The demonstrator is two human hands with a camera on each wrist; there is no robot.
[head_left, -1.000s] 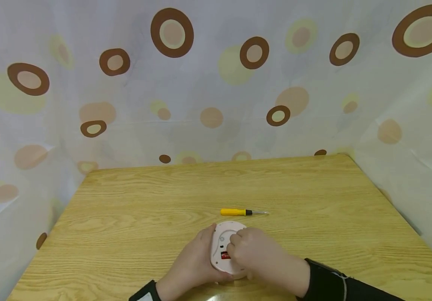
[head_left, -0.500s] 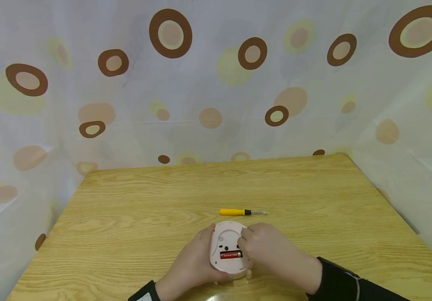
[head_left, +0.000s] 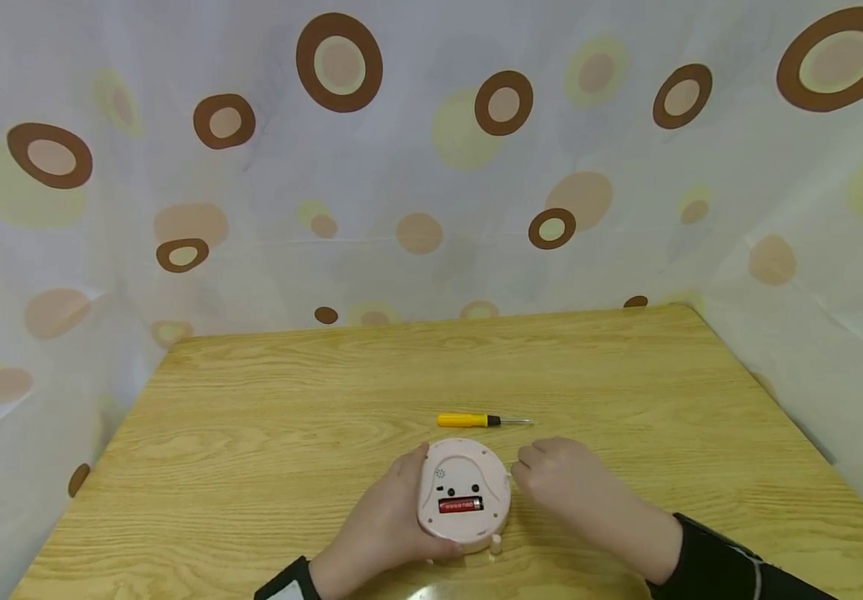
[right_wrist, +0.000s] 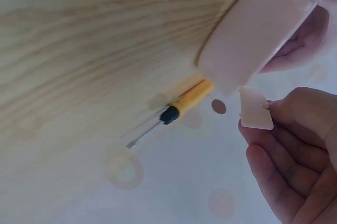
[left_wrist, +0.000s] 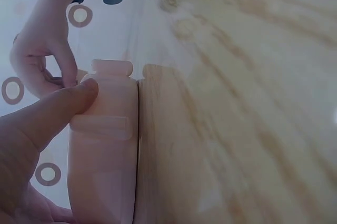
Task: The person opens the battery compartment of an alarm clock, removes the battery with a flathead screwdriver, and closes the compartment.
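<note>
Pink round clock (head_left: 464,497) face-down near the front edge of the wooden desk (head_left: 266,433), back up, red battery (head_left: 461,505) seated in its open compartment. Left hand (head_left: 382,525) gripping the clock's left rim, fingers curled around it. Right hand (head_left: 566,483) just right of the clock, fingers pinching a small pink battery cover (right_wrist: 255,109). Yellow screwdriver (head_left: 479,421) lying just beyond.

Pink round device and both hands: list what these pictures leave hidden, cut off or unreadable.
- Head view: print on the red battery in the pink round device is too small to read.
- Head view: the small pink cover pinched by the right hand is hidden behind its fingers; only the right wrist view shows it.
- Device's front face: turned down on the table.
- Left wrist view: left hand cut off by the frame edge.
- Screwdriver tip type: too small.
</note>
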